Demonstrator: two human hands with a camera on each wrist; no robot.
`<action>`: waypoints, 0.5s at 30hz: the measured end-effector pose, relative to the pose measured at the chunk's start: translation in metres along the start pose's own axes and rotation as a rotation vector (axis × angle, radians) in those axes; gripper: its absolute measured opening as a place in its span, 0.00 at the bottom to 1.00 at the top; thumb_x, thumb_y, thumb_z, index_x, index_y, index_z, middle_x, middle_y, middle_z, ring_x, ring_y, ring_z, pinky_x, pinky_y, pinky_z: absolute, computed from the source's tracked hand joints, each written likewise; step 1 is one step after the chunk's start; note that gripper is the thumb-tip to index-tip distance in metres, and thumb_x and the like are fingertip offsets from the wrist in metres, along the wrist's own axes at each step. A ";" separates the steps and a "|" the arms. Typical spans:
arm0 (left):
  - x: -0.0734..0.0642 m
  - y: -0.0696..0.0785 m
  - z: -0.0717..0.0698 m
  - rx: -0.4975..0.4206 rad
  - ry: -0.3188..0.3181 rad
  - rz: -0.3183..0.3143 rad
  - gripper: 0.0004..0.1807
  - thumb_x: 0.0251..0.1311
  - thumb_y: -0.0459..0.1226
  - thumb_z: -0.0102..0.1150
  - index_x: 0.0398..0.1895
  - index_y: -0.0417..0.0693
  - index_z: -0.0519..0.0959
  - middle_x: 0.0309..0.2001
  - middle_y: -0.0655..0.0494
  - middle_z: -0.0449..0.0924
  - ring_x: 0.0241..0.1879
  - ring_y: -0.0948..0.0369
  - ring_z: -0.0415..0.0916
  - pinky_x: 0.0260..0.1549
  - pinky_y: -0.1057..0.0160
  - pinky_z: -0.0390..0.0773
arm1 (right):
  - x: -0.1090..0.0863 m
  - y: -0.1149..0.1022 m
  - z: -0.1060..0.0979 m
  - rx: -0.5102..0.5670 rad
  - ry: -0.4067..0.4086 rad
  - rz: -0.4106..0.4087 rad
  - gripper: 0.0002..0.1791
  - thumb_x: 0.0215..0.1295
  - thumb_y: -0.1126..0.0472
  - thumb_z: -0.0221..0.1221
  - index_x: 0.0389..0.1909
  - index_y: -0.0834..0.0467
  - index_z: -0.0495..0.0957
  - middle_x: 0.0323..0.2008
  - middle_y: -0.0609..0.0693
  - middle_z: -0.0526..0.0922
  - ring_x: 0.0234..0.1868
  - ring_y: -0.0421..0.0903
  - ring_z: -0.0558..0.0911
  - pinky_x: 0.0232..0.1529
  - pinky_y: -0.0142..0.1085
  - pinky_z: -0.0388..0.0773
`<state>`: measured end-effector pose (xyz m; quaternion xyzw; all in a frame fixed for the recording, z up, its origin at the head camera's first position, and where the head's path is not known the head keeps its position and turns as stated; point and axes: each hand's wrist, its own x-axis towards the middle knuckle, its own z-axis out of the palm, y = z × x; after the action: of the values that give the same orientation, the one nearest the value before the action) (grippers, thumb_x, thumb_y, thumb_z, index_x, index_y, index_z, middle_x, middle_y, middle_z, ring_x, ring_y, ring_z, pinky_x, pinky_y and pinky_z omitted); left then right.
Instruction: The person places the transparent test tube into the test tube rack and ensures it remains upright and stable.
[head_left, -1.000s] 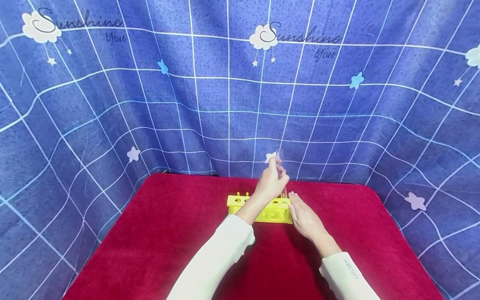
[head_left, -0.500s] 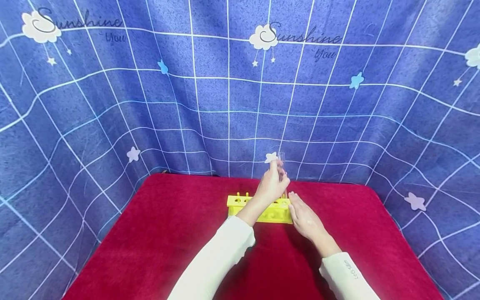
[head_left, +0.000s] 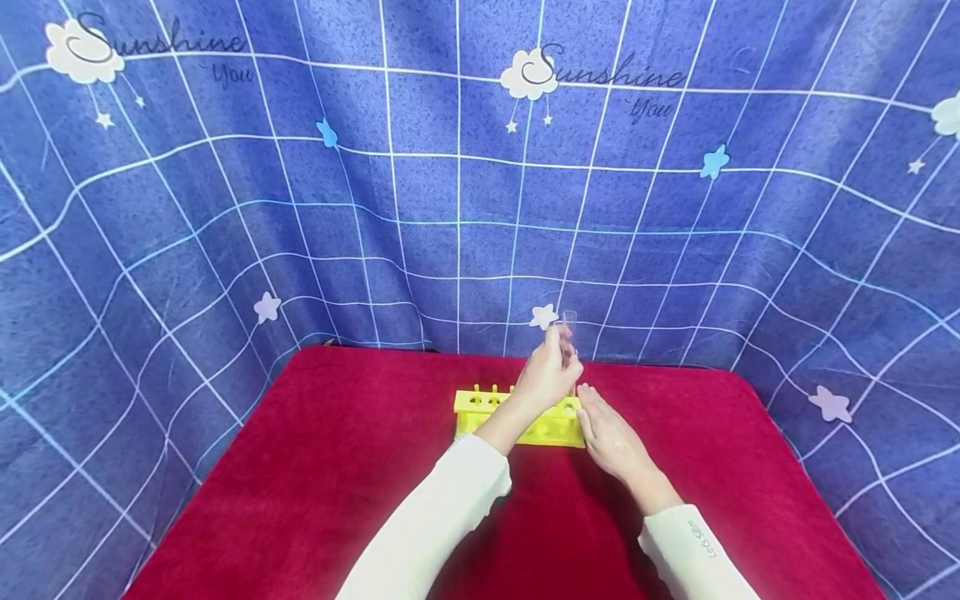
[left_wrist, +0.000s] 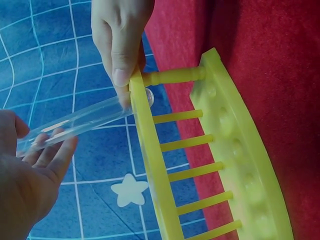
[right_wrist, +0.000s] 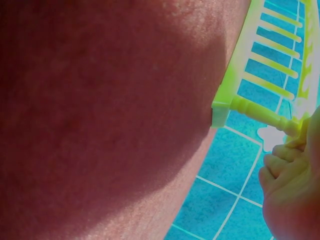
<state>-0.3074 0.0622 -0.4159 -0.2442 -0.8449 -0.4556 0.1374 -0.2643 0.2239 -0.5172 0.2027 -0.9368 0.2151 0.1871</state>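
A yellow test tube rack (head_left: 517, 429) stands on the red cloth, partly behind my left forearm. My left hand (head_left: 545, 375) holds a clear glass test tube (head_left: 570, 317) by its upper part, above the rack's right end. In the left wrist view, the tube (left_wrist: 75, 120) slants from the left hand (left_wrist: 35, 185) to the rack's top plate (left_wrist: 145, 135), and its rounded bottom shows past the plate at the end hole. My right hand (head_left: 615, 437) holds the rack's right end, the thumb near the front and the fingers along the side.
Red cloth (head_left: 337, 500) covers the table around the rack. Behind and at both sides hangs a blue curtain (head_left: 420, 192) with white grid lines, clouds and stars. Several thin yellow pegs (left_wrist: 195, 172) join the rack's plates.
My left hand has moved slightly down and to the right with the test tube, whose top now sits lower. The right hand and the rack have stayed in place.
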 end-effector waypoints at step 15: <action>-0.003 -0.009 0.006 0.011 -0.040 -0.014 0.22 0.63 0.35 0.57 0.59 0.48 0.66 0.40 0.58 0.79 0.37 0.65 0.77 0.38 0.68 0.77 | 0.002 0.000 0.000 0.021 0.001 -0.003 0.27 0.75 0.64 0.51 0.70 0.74 0.64 0.69 0.69 0.69 0.71 0.64 0.68 0.71 0.54 0.62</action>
<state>-0.3095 0.0621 -0.4272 -0.2467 -0.8518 -0.4468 0.1184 -0.2659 0.2235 -0.5168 0.2059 -0.9341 0.2248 0.1858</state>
